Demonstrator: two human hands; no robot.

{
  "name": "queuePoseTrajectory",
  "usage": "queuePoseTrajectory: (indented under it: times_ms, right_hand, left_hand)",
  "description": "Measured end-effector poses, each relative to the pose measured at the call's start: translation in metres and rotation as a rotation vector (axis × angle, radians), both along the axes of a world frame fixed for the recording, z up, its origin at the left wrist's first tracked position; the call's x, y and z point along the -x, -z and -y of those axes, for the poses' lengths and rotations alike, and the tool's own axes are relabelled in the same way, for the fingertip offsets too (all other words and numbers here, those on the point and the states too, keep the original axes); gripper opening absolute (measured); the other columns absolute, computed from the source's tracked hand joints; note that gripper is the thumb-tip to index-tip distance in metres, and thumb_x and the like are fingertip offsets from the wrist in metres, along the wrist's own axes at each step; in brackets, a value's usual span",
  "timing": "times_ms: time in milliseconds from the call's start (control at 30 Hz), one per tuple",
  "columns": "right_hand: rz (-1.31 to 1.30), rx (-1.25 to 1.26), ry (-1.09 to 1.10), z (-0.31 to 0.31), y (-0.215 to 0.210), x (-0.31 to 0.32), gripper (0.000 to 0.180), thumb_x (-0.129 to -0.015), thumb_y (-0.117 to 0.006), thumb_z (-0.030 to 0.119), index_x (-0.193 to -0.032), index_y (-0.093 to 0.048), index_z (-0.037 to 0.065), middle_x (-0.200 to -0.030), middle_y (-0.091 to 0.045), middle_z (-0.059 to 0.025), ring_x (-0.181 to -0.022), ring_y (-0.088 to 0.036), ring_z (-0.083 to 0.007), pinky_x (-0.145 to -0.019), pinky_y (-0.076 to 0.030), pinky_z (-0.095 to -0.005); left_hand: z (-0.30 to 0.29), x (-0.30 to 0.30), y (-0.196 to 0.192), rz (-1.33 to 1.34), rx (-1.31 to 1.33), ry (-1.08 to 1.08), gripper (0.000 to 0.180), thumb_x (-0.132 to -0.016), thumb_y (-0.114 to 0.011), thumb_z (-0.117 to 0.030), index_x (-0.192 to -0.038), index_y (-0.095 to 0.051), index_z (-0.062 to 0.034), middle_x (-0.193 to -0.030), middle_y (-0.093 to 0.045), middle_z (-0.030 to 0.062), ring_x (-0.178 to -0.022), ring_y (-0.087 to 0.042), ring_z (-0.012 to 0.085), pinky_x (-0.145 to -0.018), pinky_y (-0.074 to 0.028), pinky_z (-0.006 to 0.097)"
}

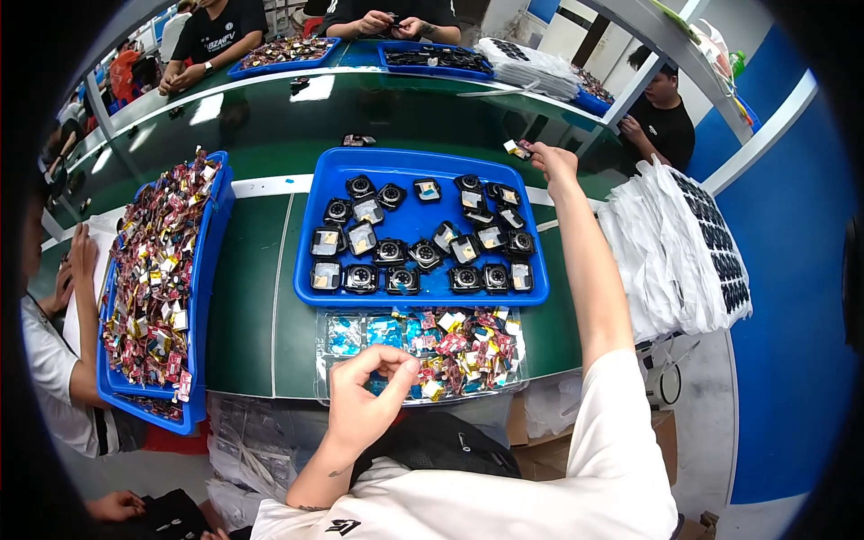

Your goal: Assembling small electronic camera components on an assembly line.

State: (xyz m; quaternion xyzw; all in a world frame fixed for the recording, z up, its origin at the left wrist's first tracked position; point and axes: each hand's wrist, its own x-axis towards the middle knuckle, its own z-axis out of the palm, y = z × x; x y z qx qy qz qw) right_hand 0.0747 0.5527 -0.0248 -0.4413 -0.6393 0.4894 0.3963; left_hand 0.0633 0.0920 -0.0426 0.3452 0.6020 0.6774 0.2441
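Note:
My right hand (551, 162) is stretched far out past the back right corner of the blue tray (315, 290), pinching a small pale component (516, 148). The blue tray holds several small black square modules (423, 254), some with round lenses up, some with silver backs up. My left hand (367, 398) hovers close to my body, fingers curled together over the front edge of a clear shallow tray (321, 360) full of small colourful parts with blue, red and yellow wrapping. Whether the left hand pinches one of them is hidden by the fingers.
A long blue tray (205, 297) heaped with similar colourful parts lies at the left, beside another person's arm (85, 315). A stack of white bags (675, 252) sits at the right. Other people work at blue trays (432, 63) across the green table (252, 297).

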Motion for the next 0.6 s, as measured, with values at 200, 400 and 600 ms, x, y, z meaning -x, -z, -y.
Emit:
queuePoseTrajectory:
  times_ms: [200,400,600]
  right_hand:
    - [0.363,-0.055,0.115,-0.031,0.041,0.021,0.021,-0.065,-0.077,0.020,-0.070,-0.072,0.000,-0.069,-0.069,-0.0070,-0.060,-0.064,-0.0139,-0.065,-0.052,-0.0274]
    - [0.317,-0.165,-0.016,-0.042,0.047,0.016,0.029,-0.078,-0.073,0.027,-0.085,-0.072,-0.001,-0.072,-0.067,-0.0057,-0.063,-0.061,-0.0120,-0.061,-0.047,-0.0261]
    - [0.292,-0.355,-0.232,-0.004,0.006,-0.007,0.031,-0.087,-0.063,0.034,-0.100,-0.069,0.006,-0.089,-0.068,-0.0023,-0.078,-0.061,-0.0094,-0.064,-0.044,-0.0233]
  left_hand:
    - [0.001,0.005,0.006,-0.180,0.105,-0.078,0.011,-0.082,-0.068,-0.007,-0.076,-0.066,0.0020,-0.067,-0.066,0.0071,-0.058,-0.058,0.0103,-0.055,-0.045,0.023]
    - [-0.004,0.015,0.006,-0.422,0.203,-0.147,0.021,-0.089,-0.060,-0.008,-0.071,-0.059,0.0022,-0.059,-0.058,0.0050,-0.052,-0.051,0.0073,-0.050,-0.037,0.022]
    - [-0.015,0.018,0.001,-0.526,0.232,-0.219,0.016,-0.082,-0.060,0.000,-0.098,-0.063,-0.0007,-0.081,-0.058,0.0062,-0.071,-0.051,0.0106,-0.057,-0.037,0.024]
